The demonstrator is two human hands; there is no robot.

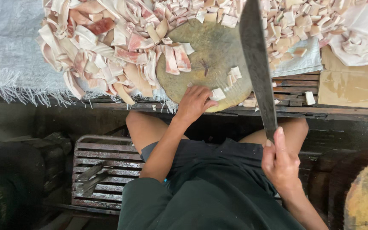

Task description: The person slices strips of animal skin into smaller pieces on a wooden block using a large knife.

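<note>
Raising a long cleaver [257,64], the right hand [280,164] is keeping a tight grip on its handle.
The left hand [194,103], fingers loose, is pressing a pale cube [217,94] on the round block [209,51].

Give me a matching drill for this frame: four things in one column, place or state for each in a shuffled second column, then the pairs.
Things:
1. left hand
2. right hand
3. long strips of meat
4. small cut cubes

Places or states:
A. piled to the right of the round chopping block
B. gripping the handle of the big knife, blade raised over the block
C. heaped to the left of the block
D. fingers resting on the near edge of the block, beside a cut piece

Pairs: 1-D, 2-B, 3-C, 4-A
</note>
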